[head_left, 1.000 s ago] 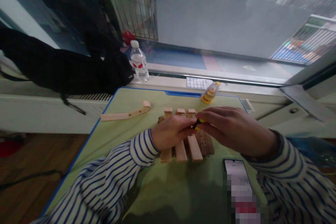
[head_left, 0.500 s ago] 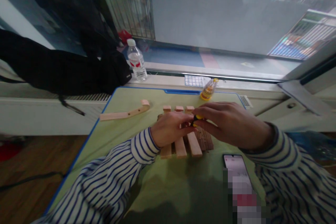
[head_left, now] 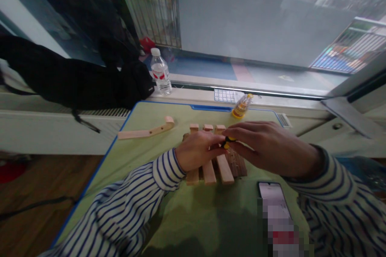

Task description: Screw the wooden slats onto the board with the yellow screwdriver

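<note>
Three pale wooden strips (head_left: 209,173) with raised blocks at their far ends lie side by side on a rough brown wooden piece (head_left: 239,162), on the green tabletop. My left hand (head_left: 194,150) reaches over the strips, its thumb and index finger closed at a small black-and-yellow tool (head_left: 226,143). From the right, my right hand (head_left: 265,144) pinches the same tool, its fingers covering part of it. Just what the tool is, and its working end, I cannot make out. A separate wooden piece (head_left: 141,133) with two holes and a curled end rests at the table's left.
A glue bottle (head_left: 241,107) with a yellow cap stands at the far edge of the blue-rimmed table (head_left: 171,217). Near my right sleeve lies a phone (head_left: 271,196). On the window ledge are a water bottle (head_left: 161,73) and a black bag (head_left: 99,80). Behind the glass is a person (head_left: 111,20).
The view has shifted slightly, so everything sits a little lower and to the right. Both hands stay together at the small tool, which shows at a slightly different angle between the fingertips.
</note>
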A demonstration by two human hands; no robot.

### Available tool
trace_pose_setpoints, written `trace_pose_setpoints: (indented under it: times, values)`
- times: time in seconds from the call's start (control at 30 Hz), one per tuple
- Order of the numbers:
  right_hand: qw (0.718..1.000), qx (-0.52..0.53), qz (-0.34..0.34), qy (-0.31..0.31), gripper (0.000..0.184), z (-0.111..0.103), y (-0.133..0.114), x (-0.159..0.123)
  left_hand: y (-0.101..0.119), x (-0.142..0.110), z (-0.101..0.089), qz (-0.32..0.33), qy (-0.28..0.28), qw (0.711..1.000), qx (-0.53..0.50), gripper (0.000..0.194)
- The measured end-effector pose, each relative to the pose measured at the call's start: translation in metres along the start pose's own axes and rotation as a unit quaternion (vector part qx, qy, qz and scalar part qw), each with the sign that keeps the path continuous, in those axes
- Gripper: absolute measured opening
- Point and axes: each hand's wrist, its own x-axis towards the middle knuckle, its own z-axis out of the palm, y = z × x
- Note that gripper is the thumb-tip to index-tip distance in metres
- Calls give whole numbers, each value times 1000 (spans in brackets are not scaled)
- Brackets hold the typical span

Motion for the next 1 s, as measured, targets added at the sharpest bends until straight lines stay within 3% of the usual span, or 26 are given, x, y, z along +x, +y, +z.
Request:
trace_pose_setpoints:
  times: [0.67,1.0]
  values:
    - [999,-24,24,20,28,6,1,4,-4,0,-2,31,-30,996,-74,19]
    - [999,-27,27,17,22,5,-2,5,-1,-1,-3,-20,2,1000,-18,22]
